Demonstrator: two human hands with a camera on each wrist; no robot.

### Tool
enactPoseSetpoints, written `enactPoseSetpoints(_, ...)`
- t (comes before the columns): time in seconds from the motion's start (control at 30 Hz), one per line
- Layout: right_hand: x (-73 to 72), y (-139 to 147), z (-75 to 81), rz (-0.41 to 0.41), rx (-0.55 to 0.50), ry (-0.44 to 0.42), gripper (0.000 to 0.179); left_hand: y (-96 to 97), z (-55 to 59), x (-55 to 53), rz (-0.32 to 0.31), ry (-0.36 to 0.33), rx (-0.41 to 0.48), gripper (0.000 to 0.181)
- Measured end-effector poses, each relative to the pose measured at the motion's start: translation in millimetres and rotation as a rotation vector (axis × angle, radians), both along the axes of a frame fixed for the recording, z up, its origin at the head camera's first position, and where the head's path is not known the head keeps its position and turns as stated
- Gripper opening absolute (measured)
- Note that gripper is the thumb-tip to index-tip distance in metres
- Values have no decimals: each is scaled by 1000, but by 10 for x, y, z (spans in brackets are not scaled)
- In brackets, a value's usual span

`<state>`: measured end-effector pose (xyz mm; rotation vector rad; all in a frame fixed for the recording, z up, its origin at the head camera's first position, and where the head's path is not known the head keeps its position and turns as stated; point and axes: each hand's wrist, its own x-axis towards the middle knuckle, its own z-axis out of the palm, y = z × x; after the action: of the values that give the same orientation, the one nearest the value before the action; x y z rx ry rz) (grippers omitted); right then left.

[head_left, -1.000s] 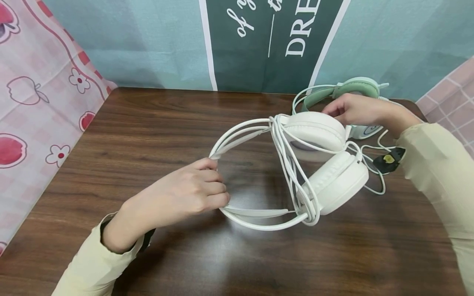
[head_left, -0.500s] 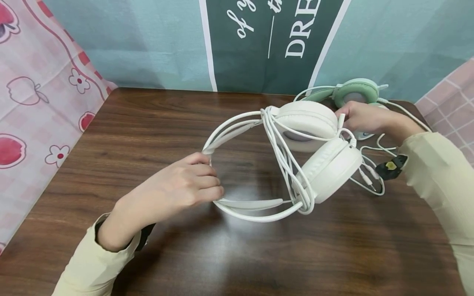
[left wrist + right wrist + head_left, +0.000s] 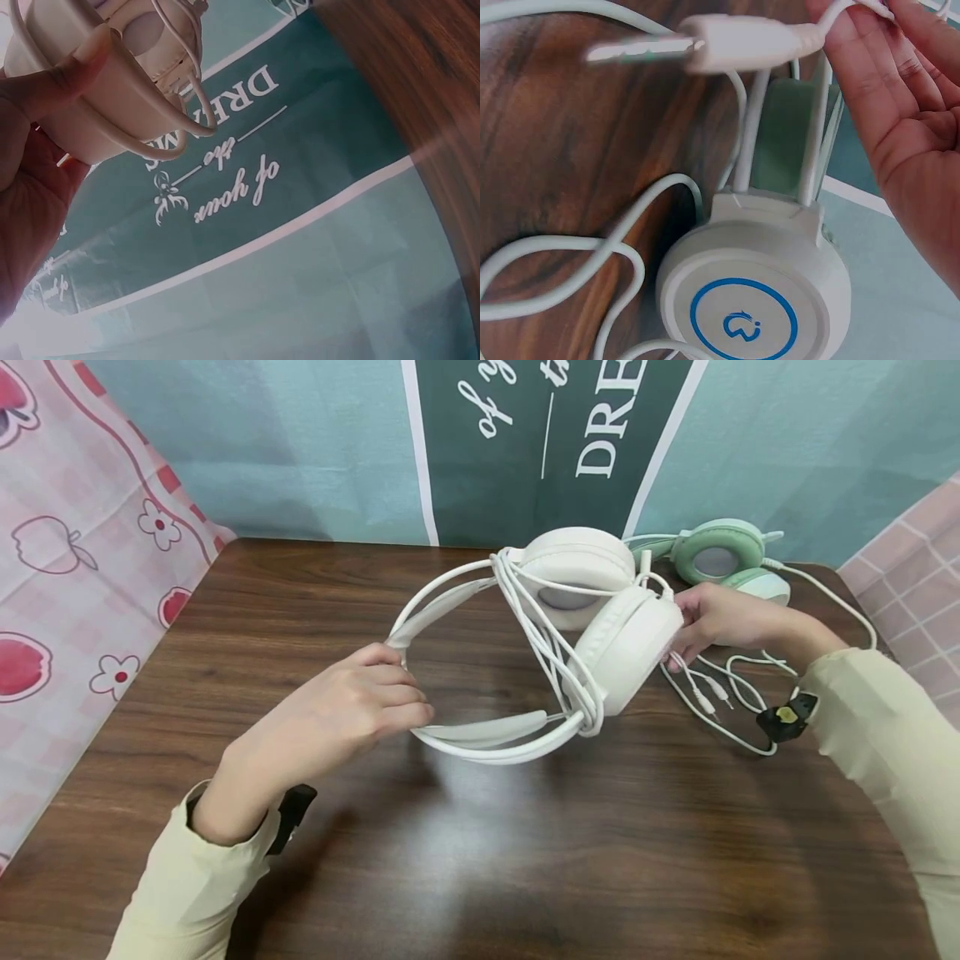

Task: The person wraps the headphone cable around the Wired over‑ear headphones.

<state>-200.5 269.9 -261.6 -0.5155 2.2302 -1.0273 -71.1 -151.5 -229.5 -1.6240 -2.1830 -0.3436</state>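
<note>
White over-ear headphones (image 3: 633, 647) are held above the table, their cable wound in loops across the opening between headband and ear cups. My left hand (image 3: 330, 710) grips the headband at its top. In the left wrist view, the thumb of that hand (image 3: 67, 79) lies across the white headband (image 3: 112, 94). Beside the nearer ear cup, my right hand (image 3: 731, 618) pinches the thin white cable near its end. Two audio plugs (image 3: 703, 700) dangle below those fingers; one plug (image 3: 742, 45) looms large in the right wrist view.
Green-and-white headphones (image 3: 718, 553) lie at the table's back right, an ear cup (image 3: 742, 277) with a blue ring facing the right wrist camera. Their loose cable (image 3: 738, 747) trails over the wooden table (image 3: 525, 860). Fabric backdrops (image 3: 262, 452) stand along the back and sides.
The white headphones have moved left and up in the head view with the left hand. My right hand has come from behind the cups to their right side, with the plugs hanging beneath it.
</note>
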Motion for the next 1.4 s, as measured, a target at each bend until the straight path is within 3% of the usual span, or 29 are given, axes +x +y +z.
enactPoseSetpoints(0.1,19,-15,-33,11,-79,-82,10,-19,-5,-34,15,-7,-1,26)
enactPoseSetpoints(0.37,106,-42,-139,20,-49,-65,19,-83,-14,-128,67,-7,10,29)
enactPoseSetpoints(0.7,179,-81,-222,-47,-258,-41,16,-186,-49,-255,103,6,11,31)
enactPoseSetpoints(1.07,302,-379,-133,53,-132,36,20,-205,-83,-337,138,20,21,31)
enactPoseSetpoints(1.4,423,-618,53,127,-17,10,23,-169,-117,-372,144,18,29,29)
